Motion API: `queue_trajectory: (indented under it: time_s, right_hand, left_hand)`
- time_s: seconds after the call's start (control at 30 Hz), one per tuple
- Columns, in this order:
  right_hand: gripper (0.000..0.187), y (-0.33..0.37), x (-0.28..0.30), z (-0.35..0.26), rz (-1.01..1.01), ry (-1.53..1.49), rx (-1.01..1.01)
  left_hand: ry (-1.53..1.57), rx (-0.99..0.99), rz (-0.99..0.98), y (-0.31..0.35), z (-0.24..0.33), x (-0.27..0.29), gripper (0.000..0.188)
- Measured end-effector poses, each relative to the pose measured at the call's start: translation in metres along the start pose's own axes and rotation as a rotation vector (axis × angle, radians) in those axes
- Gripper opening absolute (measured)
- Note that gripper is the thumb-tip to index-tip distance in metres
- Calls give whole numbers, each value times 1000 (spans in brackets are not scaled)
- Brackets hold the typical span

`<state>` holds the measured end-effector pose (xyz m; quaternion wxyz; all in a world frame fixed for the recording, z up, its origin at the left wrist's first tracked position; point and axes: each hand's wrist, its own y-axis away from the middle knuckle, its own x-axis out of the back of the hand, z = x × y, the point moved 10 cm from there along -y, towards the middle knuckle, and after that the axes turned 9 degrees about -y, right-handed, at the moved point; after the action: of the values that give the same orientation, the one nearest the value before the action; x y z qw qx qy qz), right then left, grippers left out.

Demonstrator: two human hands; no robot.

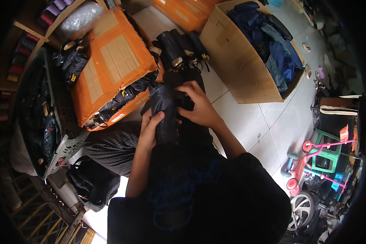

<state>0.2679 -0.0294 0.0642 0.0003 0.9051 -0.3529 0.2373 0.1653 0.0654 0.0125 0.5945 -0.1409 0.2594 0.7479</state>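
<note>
Black folded umbrella [166,107] sits clamped between both my hands, held over my lap above the white tiled floor [248,122]. My left hand [149,129] wraps the lower part of its dark fabric, fingers closed around it, thumb pressed on top. My right hand [197,105] grips the upper part from the right side, fingers curled over the cloth. Both forearms come up from the lower edge, out of my dark sleeves.

Just beyond my hands, a row of rolled black umbrellas [181,49] lies on the floor, handles toward me. To their left stands an orange taped carton [114,57], with more black umbrellas spilling from its near side. On that carton's far-left corner rests another loose dark umbrella [71,63]. Further left, a grey plastic basket [71,142] holds a heap of dark items. A black bag [89,183] lies on the floor beside my left knee.

To the right of the rolled row, an open cardboard box [240,69] is filled with blue and dark folded fabric. Near the floor's right edge stands a pink and green children's ride-on toy [313,158], well apart from me.
</note>
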Motion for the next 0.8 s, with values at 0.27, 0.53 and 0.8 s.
queue_trajectory:
  time_s: [0.27, 0.53, 0.8]
  right_hand:
    - [14, 4, 21, 27, 374, -18, -67]
    - [19, -1, 6, 15, 338, 17, 119]
    - [18, 3, -11, 23, 152, -149, 184]
  left_hand:
    - [-162, 103, -22, 10, -15, -1, 58]
    - [-95, 293, -210, 37, -26, -25, 72]
    - [-54, 453, -144, 47, -47, -4, 73]
